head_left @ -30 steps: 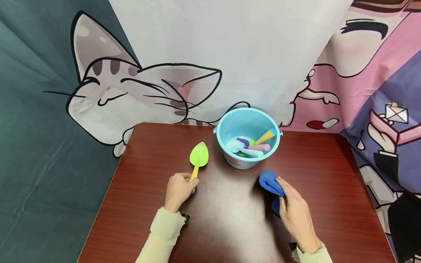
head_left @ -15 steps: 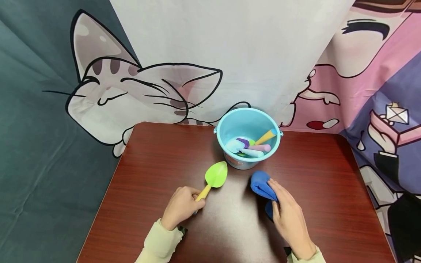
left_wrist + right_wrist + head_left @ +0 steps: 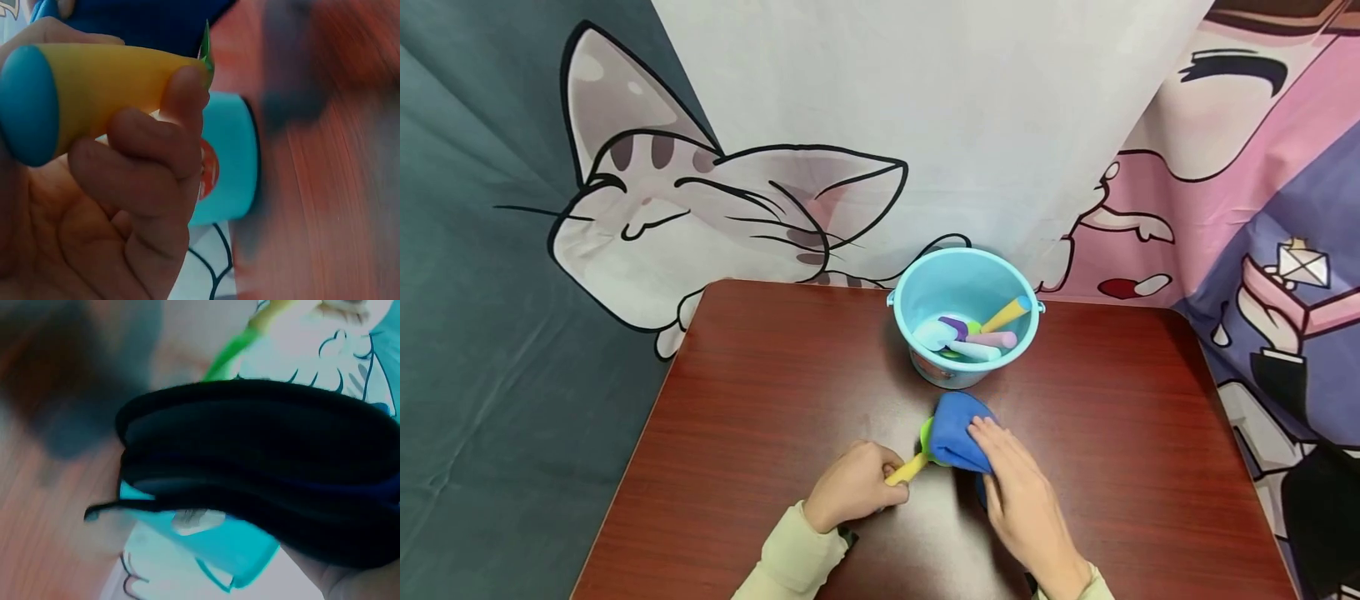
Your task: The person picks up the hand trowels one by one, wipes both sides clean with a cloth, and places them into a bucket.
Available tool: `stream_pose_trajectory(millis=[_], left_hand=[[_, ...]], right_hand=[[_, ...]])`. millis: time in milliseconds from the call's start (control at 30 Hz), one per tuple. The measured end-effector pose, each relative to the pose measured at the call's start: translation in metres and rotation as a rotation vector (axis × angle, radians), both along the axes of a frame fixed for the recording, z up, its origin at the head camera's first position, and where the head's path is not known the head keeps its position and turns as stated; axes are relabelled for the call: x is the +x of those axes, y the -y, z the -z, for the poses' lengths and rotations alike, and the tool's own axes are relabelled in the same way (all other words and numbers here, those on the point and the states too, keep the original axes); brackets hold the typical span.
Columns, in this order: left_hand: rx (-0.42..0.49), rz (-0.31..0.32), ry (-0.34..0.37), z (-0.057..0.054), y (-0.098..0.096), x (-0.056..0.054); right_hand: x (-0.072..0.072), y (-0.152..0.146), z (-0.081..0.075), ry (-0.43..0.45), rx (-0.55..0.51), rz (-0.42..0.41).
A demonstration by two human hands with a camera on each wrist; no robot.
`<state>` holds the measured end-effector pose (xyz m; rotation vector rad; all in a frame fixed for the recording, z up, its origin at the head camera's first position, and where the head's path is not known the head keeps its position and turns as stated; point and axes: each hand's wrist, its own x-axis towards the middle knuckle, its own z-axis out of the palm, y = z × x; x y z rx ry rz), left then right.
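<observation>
My left hand [image 3: 859, 487] grips a toy shovel by its yellow handle [image 3: 908, 469]; the handle's blue end shows large in the left wrist view. Most of the shovel's green blade [image 3: 927, 440] is hidden behind a folded blue cloth [image 3: 958, 433]. That cloth is in my right hand [image 3: 1030, 500], fingers over its top and thumb below. In the right wrist view the cloth [image 3: 250, 431] looks dark, its folded layers filling the middle, with the green of the shovel [image 3: 231, 355] just past its upper edge. Both hands are over the table, in front of the bucket.
A light blue bucket [image 3: 947, 279] stands at the back of the brown wooden table [image 3: 760, 367]. Inside lie several toy tools, among them a yellow handle [image 3: 1006, 314] and a pink handle [image 3: 996, 339]. A curtain with cartoon prints [image 3: 1000, 117] hangs right behind the table.
The left hand has brought the shovel right and nearer the body, its blade turning rightward. The right hand has moved the cloth left, over the blade. The bucket stays put.
</observation>
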<state>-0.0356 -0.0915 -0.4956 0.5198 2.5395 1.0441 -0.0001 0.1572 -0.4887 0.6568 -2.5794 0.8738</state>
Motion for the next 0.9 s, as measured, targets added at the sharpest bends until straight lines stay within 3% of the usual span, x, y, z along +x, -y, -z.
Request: stream_pose_trajectory(millis=[167, 300, 467, 900], left_hand=[[0.017, 0.032, -0.036, 0.000, -0.009, -0.001], [0.085, 0.047, -0.014, -0.001, -0.011, -0.003], [0.120, 0.039, -0.001, -0.002, -0.009, -0.005], [0.173, 0.018, 0.084, -0.004, -0.007, -0.005]], right_hand=[[0.004, 0.014, 0.005, 0.038, 0.052, -0.098], [0.006, 0.020, 0.009, 0.092, 0.120, -0.126], [0.004, 0.022, 0.011, 0.112, 0.145, -0.118], [-0.006, 0.015, 0.016, 0.063, 0.145, -0.072]])
